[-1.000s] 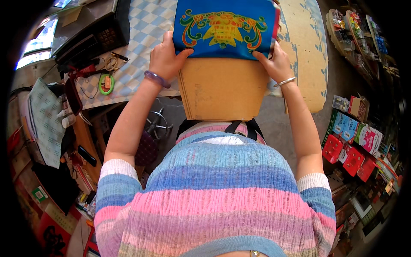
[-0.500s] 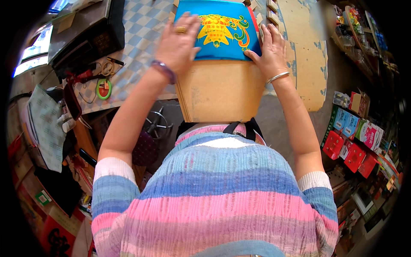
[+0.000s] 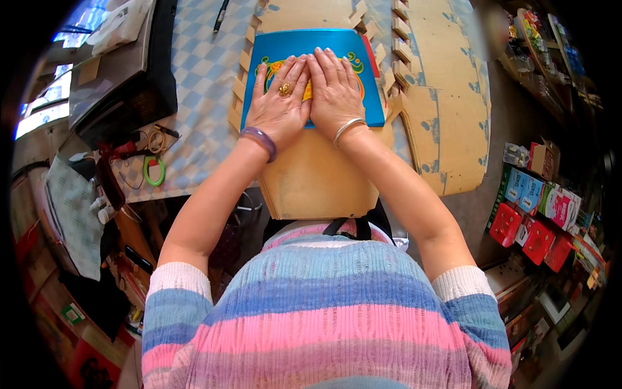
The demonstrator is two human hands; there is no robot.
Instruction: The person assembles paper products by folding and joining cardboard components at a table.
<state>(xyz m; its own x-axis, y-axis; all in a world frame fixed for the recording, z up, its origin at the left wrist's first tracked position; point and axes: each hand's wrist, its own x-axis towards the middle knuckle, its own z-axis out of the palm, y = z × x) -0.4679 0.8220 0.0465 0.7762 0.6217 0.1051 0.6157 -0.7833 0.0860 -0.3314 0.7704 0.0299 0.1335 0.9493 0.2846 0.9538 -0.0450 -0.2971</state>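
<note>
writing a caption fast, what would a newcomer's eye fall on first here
Probably the glossy blue piece with its colourful design, at the upper middle on a tan board, with the left hand and right hand laid flat on it side by side. Next might come the striped knit top across the lower middle, then the bright red packages at the right.

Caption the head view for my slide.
Left hand and right hand lie flat on a glossy blue patterned sheet over tan board.
</note>
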